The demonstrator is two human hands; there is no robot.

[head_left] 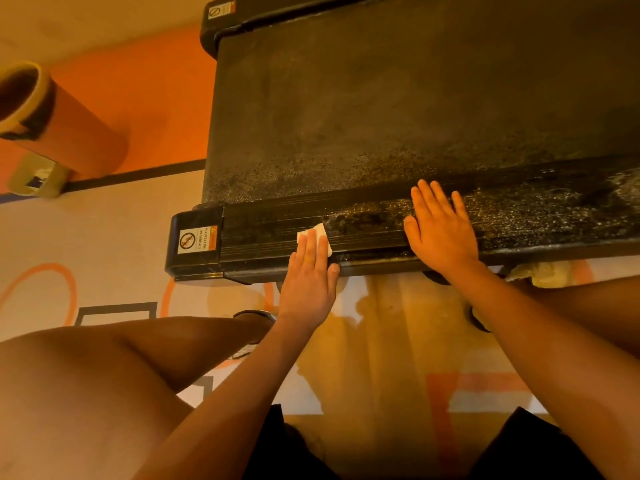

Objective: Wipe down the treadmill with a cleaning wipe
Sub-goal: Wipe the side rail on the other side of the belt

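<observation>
The left hand (310, 271) lies flat, fingers straight, pressing a small folded white cleaning wipe (320, 233) onto the near side rail (263, 237) of the black treadmill (381, 98). The right hand (441, 230), also flat and holding nothing, rests bare on the rail nearby. That stretch looks wet and speckled (foam or grit, hard to tell), so the bracing palm could slip. The wipe, merely pressed, may bunch or slide free, smearing residue rather than lifting it.
</observation>
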